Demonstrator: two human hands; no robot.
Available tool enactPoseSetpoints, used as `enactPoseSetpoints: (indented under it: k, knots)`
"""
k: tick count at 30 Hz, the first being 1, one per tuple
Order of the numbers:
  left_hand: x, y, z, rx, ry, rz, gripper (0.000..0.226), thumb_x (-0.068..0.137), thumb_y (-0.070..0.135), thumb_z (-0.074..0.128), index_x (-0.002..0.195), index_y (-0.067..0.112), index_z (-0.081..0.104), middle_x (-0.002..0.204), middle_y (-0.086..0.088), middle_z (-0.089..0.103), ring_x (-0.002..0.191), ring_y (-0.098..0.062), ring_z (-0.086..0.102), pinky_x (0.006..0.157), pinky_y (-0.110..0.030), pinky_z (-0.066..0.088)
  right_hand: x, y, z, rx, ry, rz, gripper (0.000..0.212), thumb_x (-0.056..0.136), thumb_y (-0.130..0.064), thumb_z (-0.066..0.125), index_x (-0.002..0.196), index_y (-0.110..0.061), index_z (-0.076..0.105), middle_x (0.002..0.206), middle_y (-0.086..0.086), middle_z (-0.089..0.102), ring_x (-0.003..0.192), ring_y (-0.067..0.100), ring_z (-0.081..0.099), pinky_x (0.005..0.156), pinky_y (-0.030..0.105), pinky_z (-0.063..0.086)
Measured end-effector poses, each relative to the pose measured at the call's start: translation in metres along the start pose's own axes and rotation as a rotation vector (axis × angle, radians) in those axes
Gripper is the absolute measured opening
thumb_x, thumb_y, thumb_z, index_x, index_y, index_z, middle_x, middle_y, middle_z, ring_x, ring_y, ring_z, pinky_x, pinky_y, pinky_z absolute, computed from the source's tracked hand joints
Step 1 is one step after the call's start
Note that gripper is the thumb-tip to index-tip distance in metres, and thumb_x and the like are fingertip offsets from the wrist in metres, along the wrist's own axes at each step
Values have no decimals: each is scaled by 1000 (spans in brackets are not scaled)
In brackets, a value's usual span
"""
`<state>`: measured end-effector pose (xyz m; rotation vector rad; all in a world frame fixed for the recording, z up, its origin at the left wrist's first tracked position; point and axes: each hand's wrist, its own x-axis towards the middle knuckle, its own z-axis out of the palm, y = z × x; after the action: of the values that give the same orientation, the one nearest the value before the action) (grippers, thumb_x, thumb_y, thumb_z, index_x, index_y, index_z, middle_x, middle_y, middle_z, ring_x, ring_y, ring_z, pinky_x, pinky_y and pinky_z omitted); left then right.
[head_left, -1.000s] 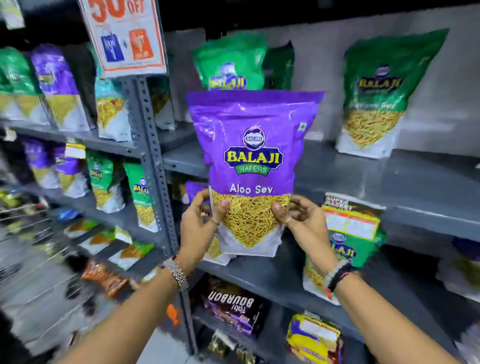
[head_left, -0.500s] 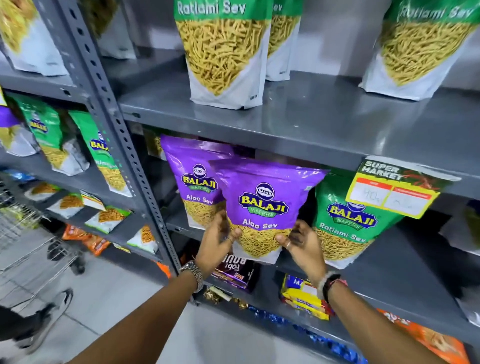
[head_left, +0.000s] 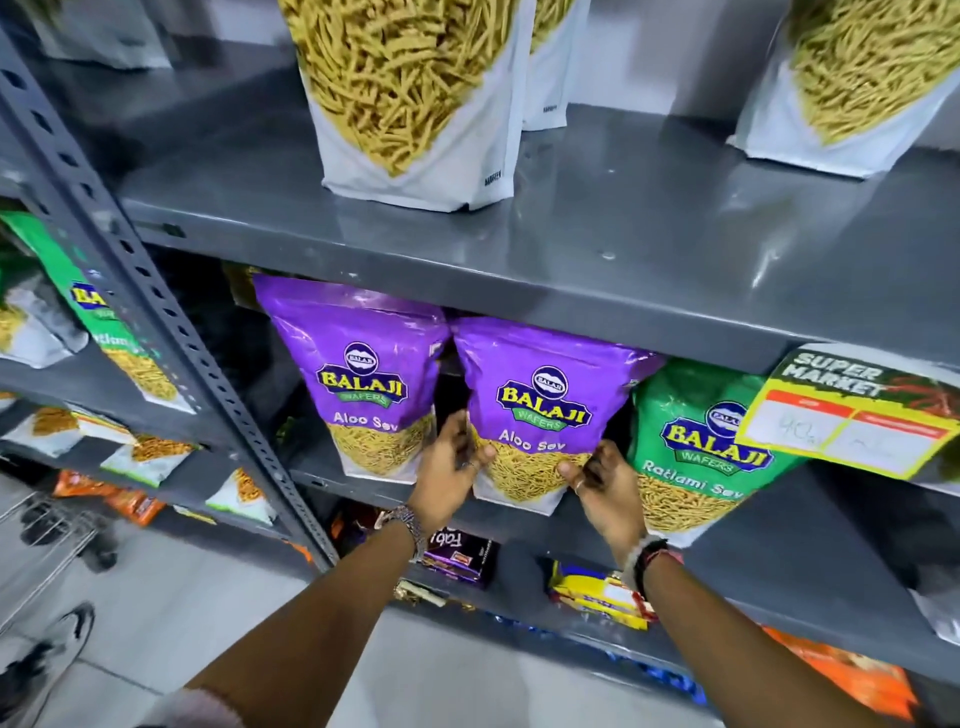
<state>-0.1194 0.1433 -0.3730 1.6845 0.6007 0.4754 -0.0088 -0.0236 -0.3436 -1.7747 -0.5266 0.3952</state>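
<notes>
A purple Aloo Sev bag (head_left: 543, 400) stands upright on the grey middle shelf (head_left: 810, 551), between a second purple Aloo Sev bag (head_left: 358, 374) on its left and a green Ratlami Sev bag (head_left: 696, 447) on its right. My left hand (head_left: 449, 470) grips the bag's lower left edge, thumb on the front. My right hand (head_left: 602, 486) grips its lower right corner, thumb on the front and fingers behind.
The upper shelf (head_left: 597, 234) overhangs the bags and carries white-bottomed sev bags (head_left: 410, 98). A yellow price tag (head_left: 852, 410) hangs at right. A perforated upright post (head_left: 156, 312) stands at left. Biscuit packs (head_left: 597, 592) lie below. A cart (head_left: 36, 540) and someone's shoes (head_left: 57, 634) are at lower left.
Both hands have lowered the purple bag from in front of the upper shelf into the middle shelf, beside the other purple bag. The view has tilted down and moved closer.
</notes>
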Motion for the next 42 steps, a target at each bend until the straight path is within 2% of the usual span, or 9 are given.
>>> enactPoseSetpoints:
  k: [5, 8, 13, 18, 22, 26, 31, 37, 42]
  knots:
    - [-10, 0, -5, -26, 34, -66, 39, 82, -2, 64, 117, 8, 48, 102, 11, 61, 84, 12, 65, 75, -6, 50, -18, 7, -6, 45, -66, 92, 33, 81, 12, 57, 113, 10, 46, 96, 4, 59, 79, -5, 61, 76, 5, 46]
    - [-31, -2, -1, 18, 116, -144, 28, 84, 2, 63, 108, -2, 51, 91, 1, 60, 83, -12, 63, 69, -8, 49, -39, 21, -19, 71, -29, 170, 43, 82, 6, 60, 122, 4, 45, 116, 9, 56, 105, 17, 56, 91, 19, 44]
    - [-62, -12, 30, 30, 11, -283, 20, 87, 11, 62, 102, -2, 57, 90, -7, 61, 85, -18, 57, 65, -3, 44, -64, 49, -64, 10, 101, 257, 27, 82, 2, 61, 108, 6, 58, 114, 21, 64, 96, 22, 58, 84, 25, 47]
    - [-61, 5, 72, 2, -141, -278, 23, 91, 14, 56, 106, -4, 57, 93, -8, 59, 88, -16, 55, 78, -14, 45, -63, 64, -116, -90, 301, 281, 31, 82, -7, 65, 107, 10, 57, 104, 20, 65, 92, 23, 58, 64, 0, 42]
    - [-55, 26, 104, -41, -255, -273, 14, 92, 19, 54, 103, 11, 53, 88, 7, 55, 82, -2, 53, 74, -10, 45, -48, 60, -141, -74, 344, 318, 49, 77, -14, 72, 118, 2, 50, 125, 19, 57, 116, 32, 54, 97, 38, 43]
    - [-39, 47, 131, 75, -315, -176, 32, 87, 37, 59, 112, 18, 52, 103, 12, 56, 103, -11, 53, 88, -23, 42, -35, 51, -150, 33, 220, 230, 71, 73, -7, 73, 134, -3, 37, 143, 14, 42, 130, 28, 42, 108, 41, 36]
    - [-21, 66, 155, 71, -255, -141, 57, 82, 36, 67, 132, 20, 44, 128, -2, 63, 120, -20, 57, 106, -43, 44, -23, 45, -149, 123, 99, 102, 50, 75, -3, 71, 120, -3, 49, 123, 14, 62, 107, 22, 60, 78, 10, 51]
    - [-33, 68, 181, 131, -87, -84, 43, 80, 32, 70, 115, 13, 54, 113, -6, 70, 98, -15, 63, 88, -31, 50, -29, 54, -147, 175, 266, 104, 34, 73, -6, 74, 104, -9, 60, 101, 6, 69, 103, 29, 64, 92, 43, 50]
    - [-55, 68, 191, 117, -138, -86, 46, 76, 27, 75, 115, 8, 57, 112, -11, 71, 101, -24, 66, 91, -44, 54, -64, 64, -166, 208, 279, 104, 22, 72, -16, 75, 88, -29, 66, 83, -21, 74, 89, 6, 70, 77, 22, 53]
